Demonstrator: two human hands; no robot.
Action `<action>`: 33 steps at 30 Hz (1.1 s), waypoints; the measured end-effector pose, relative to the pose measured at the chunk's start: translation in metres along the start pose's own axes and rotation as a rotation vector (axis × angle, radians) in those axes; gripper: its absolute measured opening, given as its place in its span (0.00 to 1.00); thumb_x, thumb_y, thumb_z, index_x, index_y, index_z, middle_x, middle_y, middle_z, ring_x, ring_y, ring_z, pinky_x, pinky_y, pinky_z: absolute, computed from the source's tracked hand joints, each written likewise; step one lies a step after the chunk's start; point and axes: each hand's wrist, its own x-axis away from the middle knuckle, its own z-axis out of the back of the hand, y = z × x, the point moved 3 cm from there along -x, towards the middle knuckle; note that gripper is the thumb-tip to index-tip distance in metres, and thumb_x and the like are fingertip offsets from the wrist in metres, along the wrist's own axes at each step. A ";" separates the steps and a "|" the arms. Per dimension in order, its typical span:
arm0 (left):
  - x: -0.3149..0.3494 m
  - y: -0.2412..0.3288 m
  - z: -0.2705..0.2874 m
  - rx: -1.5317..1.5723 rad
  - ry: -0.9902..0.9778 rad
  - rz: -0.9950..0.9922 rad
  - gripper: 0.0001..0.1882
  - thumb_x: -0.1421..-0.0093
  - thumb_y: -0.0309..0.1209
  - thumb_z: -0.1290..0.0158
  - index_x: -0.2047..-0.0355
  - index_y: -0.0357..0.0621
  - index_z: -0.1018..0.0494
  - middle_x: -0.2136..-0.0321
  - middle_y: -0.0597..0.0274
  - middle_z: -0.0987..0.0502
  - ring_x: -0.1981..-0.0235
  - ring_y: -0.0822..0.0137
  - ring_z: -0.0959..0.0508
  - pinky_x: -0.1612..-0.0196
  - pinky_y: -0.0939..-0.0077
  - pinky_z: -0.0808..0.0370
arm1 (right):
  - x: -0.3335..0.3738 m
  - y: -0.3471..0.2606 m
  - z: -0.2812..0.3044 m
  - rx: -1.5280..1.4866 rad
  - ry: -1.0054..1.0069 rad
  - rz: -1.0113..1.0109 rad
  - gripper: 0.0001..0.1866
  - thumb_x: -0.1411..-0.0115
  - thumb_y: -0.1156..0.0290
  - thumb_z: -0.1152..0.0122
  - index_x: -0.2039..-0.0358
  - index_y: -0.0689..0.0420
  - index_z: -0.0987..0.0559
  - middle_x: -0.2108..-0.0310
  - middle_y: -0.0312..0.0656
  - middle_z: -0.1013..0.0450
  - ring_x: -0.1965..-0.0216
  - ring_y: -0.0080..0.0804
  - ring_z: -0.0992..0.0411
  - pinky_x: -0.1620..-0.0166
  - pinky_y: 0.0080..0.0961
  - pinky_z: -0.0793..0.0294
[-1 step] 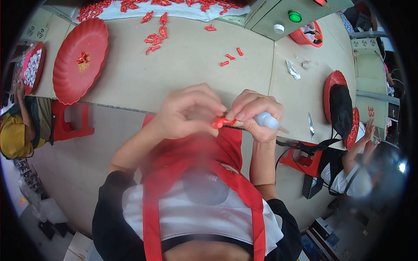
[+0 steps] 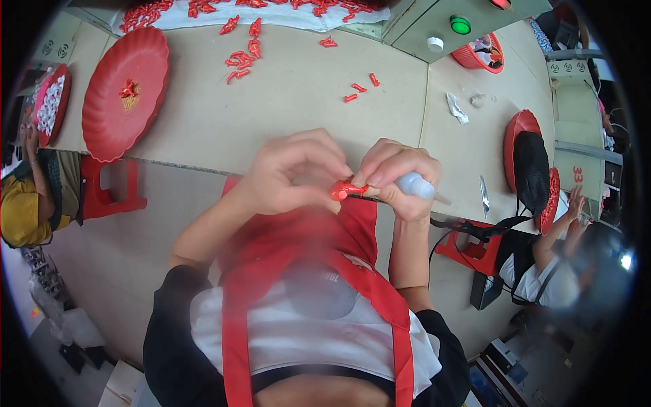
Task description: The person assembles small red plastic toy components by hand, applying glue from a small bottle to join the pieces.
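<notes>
Currently in work: a glossy red figurine (image 2: 344, 191), held level between both hands, in front of the wearer's red apron (image 2: 308, 234) and just off the near edge of the worktop (image 2: 291, 102).
Left hand (image 2: 295, 173): arched into a loose ring, gap under the palm; fingertips and thumb closed on the figurine's left end.
Right hand (image 2: 403, 176): thumb and forefinger pinched at the figurine's right end; remaining fingers curled round a pale translucent bottle (image 2: 415, 185), its narrow end angled out to lower right.
Loose red pieces (image 2: 239, 60): small cluster on the worktop, beyond the left hand; three smaller red pieces (image 2: 359, 88) lie apart, further right.
White cloth (image 2: 305, 22): far edge, heaped with more red pieces.
Scalloped red tray (image 2: 139, 57): left side, a little red pile at its middle.
Control box (image 2: 413, 30): far right, green button (image 2: 460, 25), white knob (image 2: 435, 45).
Right side: red basket (image 2: 468, 60) of mixed bits, crumpled tissue (image 2: 457, 108), slim metal blade (image 2: 484, 195), black bag (image 2: 531, 169) against a red dish.
Neighbours: yellow sleeve (image 2: 27, 210) at left; a co-worker's raised hands (image 2: 573, 207) at right.
</notes>
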 end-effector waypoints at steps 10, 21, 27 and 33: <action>-0.007 -0.005 0.001 0.245 -0.102 0.164 0.16 0.62 0.14 0.38 0.71 0.36 0.29 0.67 0.59 0.30 0.66 0.69 0.26 0.64 0.76 0.26 | 0.005 0.010 0.004 -0.125 0.025 -0.115 0.07 0.54 0.76 0.33 0.77 0.61 0.25 0.74 0.47 0.26 0.74 0.32 0.29 0.72 0.23 0.29; -0.021 0.006 -0.013 -0.547 0.086 -0.158 0.14 0.58 0.19 0.38 0.71 0.37 0.30 0.70 0.59 0.31 0.73 0.72 0.27 0.71 0.82 0.27 | 0.014 0.003 0.135 1.279 0.825 -0.371 0.09 0.52 0.70 0.37 0.69 0.56 0.20 0.70 0.43 0.25 0.71 0.35 0.27 0.64 0.27 0.29; -0.019 -0.002 -0.012 -0.637 0.186 -0.127 0.13 0.57 0.18 0.39 0.72 0.36 0.30 0.70 0.60 0.32 0.73 0.72 0.27 0.72 0.81 0.26 | 0.016 0.036 0.154 1.710 0.560 -0.751 0.15 0.52 0.63 0.37 0.65 0.57 0.21 0.78 0.39 0.27 0.77 0.20 0.30 0.70 0.22 0.30; -0.023 -0.008 -0.009 -0.720 0.243 -0.181 0.12 0.57 0.19 0.41 0.72 0.37 0.32 0.72 0.59 0.33 0.76 0.69 0.25 0.75 0.79 0.26 | 0.006 0.004 0.083 0.482 0.565 -0.627 0.07 0.50 0.74 0.42 0.70 0.60 0.21 0.76 0.34 0.27 0.76 0.20 0.31 0.69 0.16 0.32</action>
